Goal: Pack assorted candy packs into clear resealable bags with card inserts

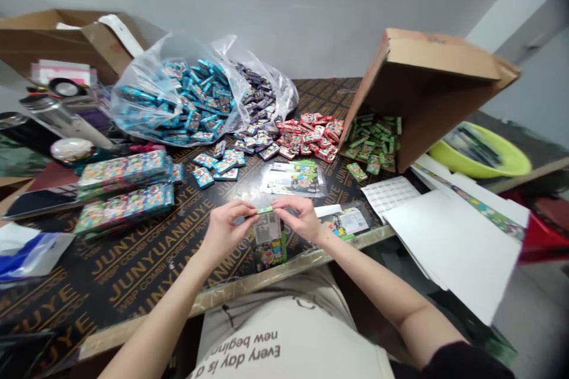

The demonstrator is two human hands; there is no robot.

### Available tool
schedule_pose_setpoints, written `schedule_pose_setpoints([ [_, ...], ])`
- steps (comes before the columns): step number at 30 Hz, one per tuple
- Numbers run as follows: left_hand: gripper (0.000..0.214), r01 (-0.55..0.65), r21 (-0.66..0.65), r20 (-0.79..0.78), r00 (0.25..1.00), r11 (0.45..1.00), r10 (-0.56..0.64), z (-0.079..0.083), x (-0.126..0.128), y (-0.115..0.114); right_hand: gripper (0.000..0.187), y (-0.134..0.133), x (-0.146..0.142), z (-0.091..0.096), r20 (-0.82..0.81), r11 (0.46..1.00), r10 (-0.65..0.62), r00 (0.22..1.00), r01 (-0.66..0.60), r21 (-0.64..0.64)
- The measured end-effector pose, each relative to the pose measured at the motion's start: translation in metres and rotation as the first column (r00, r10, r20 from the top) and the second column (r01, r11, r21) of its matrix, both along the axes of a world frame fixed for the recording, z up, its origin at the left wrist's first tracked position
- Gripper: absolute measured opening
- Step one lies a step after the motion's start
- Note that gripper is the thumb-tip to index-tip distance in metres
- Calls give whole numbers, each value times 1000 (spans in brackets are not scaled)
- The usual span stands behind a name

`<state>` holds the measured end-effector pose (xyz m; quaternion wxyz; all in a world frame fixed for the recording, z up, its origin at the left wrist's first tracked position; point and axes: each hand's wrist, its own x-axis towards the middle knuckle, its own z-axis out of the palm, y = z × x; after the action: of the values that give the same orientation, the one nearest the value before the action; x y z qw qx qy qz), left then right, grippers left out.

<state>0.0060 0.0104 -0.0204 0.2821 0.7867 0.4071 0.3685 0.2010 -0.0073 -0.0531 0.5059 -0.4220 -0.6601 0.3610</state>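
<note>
My left hand point(229, 228) and my right hand point(302, 218) face each other near the table's front edge, thumbs and fingers pinched. Between them they hold the top edge of a printed plastic bag point(269, 249), which hangs down with a dark, colourful lower part. A narrow light-green strip shows along that edge between my fingertips; whether it is part of the bag I cannot tell. Just beyond my hands lie flat printed clear bags point(293, 179). Another printed bag point(349, 222) lies beside my right wrist.
Small blue boxes point(204, 100) fill a clear plastic bag at the back left. Loose red boxes point(309, 133) lie mid-table. A tilted carton point(427, 83) holds green boxes point(371, 142). Wrapped packs point(127, 204) are stacked left. White sheets point(457, 243) and a yellow basin point(511, 160) are right.
</note>
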Motion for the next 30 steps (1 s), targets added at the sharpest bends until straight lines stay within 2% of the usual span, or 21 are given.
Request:
schedule_pose_setpoints([
  [2, 16, 55, 46, -80, 995, 997, -52, -1, -1, 0, 19, -7, 6, 1, 98, 995, 46, 994, -54, 88],
  [5, 21, 105, 71, -152, 984, 992, -94, -5, -2, 1, 37, -10, 29, -5, 217, 995, 36, 975, -56, 87],
  [6, 21, 109, 72, -149, 984, 991, -97, -6, -2, 1, 40, -8, 42, -10, 252, 997, -21, 968, 2, 72],
  [8, 19, 114, 63, -120, 987, 991, -106, -7, 0, 0, 40, -1, 77, -24, 342, 976, -216, 914, 214, 46],
  [10, 18, 104, 49, -87, 991, 993, -100, -7, 3, 0, 32, 9, 117, -39, 458, 895, -411, 788, 444, 40],
  [12, 17, 75, 32, -50, 996, 997, -73, -6, 5, 1, 29, 17, 155, -52, 522, 840, -477, 707, 541, 34],
  [15, 15, 12, 10, 22, 1000, 1000, -12, -9, 4, 10, 25, 22, 192, -65, 581, 842, -425, 694, 538, -26],
  [19, 20, -142, -27, 42, 989, 989, 143, -26, -13, 37, 19, 19, 198, -77, 644, 894, -233, 728, 421, -152],
  [22, 24, -217, -136, -116, 973, 967, 202, -49, -29, 59, 18, 17, 193, -84, 662, 909, -147, 735, 364, -202],
  [24, 22, -251, -115, -290, 934, 961, 209, -63, -31, 67, 17, 17, 191, -86, 664, 911, -102, 741, 338, -236],
  [27, 26, -187, -10, -406, 898, 982, 167, -74, -13, 64, 20, 20, 191, -86, 656, 916, -50, 753, 296, -271],
  [30, 34, -34, -122, -321, 947, 992, -7, -80, 30, 49, 18, 19, 187, -81, 638, 925, -37, 769, 268, -269],
])
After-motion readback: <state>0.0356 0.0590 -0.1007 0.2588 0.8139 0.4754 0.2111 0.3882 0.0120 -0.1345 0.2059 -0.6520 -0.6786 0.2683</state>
